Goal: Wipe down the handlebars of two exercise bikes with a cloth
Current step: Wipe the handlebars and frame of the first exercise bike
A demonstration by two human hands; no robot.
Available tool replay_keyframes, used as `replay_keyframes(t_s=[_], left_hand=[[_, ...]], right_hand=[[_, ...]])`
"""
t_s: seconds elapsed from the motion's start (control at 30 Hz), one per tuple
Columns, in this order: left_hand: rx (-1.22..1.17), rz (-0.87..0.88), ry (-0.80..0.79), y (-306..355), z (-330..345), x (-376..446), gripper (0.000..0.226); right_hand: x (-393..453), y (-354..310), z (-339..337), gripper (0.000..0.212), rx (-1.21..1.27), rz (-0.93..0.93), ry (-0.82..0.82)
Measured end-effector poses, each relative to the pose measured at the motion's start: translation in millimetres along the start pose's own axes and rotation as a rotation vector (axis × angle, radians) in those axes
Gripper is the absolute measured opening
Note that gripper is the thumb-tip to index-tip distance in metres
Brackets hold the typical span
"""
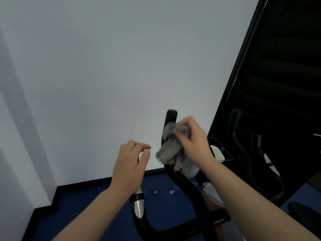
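A black exercise-bike handlebar curves up in front of me, its right grip ending at a rounded tip. My right hand grips a crumpled grey cloth pressed against that right grip, a little blurred. My left hand hovers over the left grip, fingers loosely curled, holding nothing. The left grip has a silver sensor plate and is partly hidden by the hand. A second bike's black handlebar stands at the right against the dark window.
A pale wall stands close ahead, with black skirting and blue floor below it. A dark window frame slants along the right. The bike's white console peeks out behind my right wrist.
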State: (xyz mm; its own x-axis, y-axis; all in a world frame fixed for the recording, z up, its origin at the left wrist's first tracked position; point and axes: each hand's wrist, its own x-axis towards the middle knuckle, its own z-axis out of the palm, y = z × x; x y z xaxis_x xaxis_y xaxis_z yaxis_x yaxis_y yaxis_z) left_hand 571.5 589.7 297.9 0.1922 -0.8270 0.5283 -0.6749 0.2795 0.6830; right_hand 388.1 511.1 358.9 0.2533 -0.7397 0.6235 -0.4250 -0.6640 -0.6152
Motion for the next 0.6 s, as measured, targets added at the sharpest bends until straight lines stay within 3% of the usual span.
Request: replay_keyframes(t_s=[0.07,0.2,0.33,0.4,0.47,0.53,0.6], left_hand=[[-0.008,-0.015,0.015,2,2,0,0.03],[-0.003,-0.018,0.02,2,2,-1,0.027],[0.002,-0.006,0.007,2,1,-1,0.027],[0.02,0.017,-0.005,0,-1,-1,0.026],[0.039,0.03,-0.008,-1,-2,0,0.027],[0.045,0.029,-0.003,-2,-2,0,0.031],[0.044,0.033,0.001,-1,-2,1,0.036]], right_hand=[[28,-18,0,0.025,0.1,-0.006,0.195],[43,-31,37,0.018,0.225,0.092,0.185],[14,-22,68,0.029,0.322,0.197,0.358],[16,-22,69,0.027,0.238,0.226,0.401],[30,-23,61,0.022,0.037,0.083,0.32],[48,-24,49,0.022,-0.259,-0.052,0.11],[70,-23,30,0.03,-0.287,0.003,-0.149]])
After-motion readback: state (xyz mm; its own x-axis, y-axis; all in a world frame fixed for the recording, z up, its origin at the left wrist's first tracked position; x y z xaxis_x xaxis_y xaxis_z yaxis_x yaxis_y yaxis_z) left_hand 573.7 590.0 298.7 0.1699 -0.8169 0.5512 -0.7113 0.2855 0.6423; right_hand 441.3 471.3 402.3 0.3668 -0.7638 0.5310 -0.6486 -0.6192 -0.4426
